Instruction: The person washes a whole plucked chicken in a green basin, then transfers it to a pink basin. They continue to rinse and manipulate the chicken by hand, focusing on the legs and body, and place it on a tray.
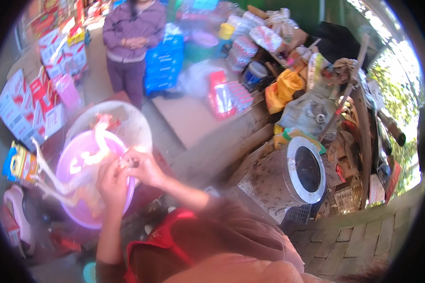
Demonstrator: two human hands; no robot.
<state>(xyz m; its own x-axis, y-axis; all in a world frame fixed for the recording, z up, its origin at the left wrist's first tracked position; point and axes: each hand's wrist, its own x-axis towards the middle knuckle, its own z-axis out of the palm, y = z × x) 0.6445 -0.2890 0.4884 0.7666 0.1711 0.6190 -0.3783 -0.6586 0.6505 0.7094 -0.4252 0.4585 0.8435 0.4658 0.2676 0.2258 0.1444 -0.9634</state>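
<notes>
A plucked bird [81,180], apparently a chicken, lies across a purple basin [62,155]. Its pale neck [100,136] extends past the far rim, and its legs [49,173] jut out over the left side. My left hand [111,178] is over the right half of the basin, its fingers pinched on a small pale part of the bird. From the right, my right hand [145,168] meets it with thumb and fingers closed at the same spot. Glare and blur hide exactly which part is held. Behind the purple basin is a larger whitish basin [136,122], with reddish matter inside.
A person [134,39] in purple stands beyond the basins, hands folded. Cartons [16,102] and a yellow-labelled jug [23,162] stand at left. To the right are a cylindrical stove-like drum [269,180] with a pale rim, flattened cardboard [187,123] and heaped bags [308,113].
</notes>
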